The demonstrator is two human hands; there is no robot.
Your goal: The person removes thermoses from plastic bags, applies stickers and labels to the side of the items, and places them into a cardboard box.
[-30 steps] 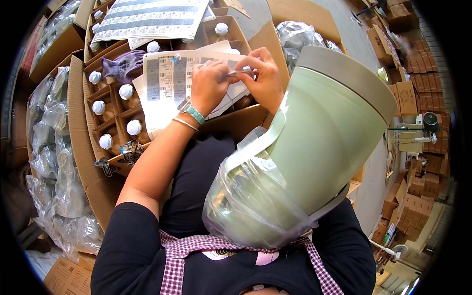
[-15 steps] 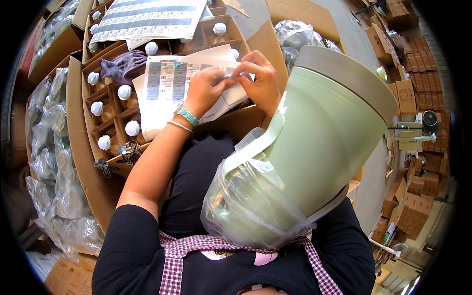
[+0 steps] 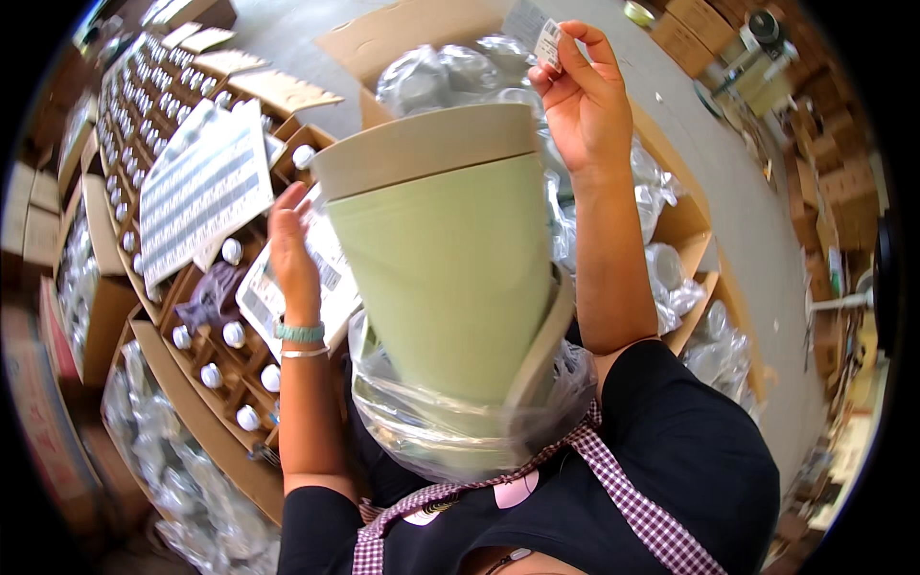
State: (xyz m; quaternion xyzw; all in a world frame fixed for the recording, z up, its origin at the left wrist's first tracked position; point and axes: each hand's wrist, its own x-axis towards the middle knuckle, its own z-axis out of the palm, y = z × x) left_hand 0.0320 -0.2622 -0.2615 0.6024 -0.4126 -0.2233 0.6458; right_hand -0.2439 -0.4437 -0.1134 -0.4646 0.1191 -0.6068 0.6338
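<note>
A light green bucket with a grey-brown rim rests against my body, tilted. A clear plastic bag is bunched round its lower part. Raised at the upper right, my right hand pinches a small white printed sticker between thumb and fingers. My left hand stands beside the bucket's left side, fingers stretched up and open; whether it touches the rim I cannot tell. Behind that hand lies a sheet of printed labels, partly hidden by the bucket.
On the left, a divided carton holds white-capped bottles and a purple cloth-like bundle. More label sheets lie on top. Open cartons with plastic-wrapped items stand ahead and right. Stacked boxes line the far right.
My hands have parted from the label sheet. The right has risen to the right with a sticker; the left has moved beside the bucket. The bucket now stands more upright and further left in view.
</note>
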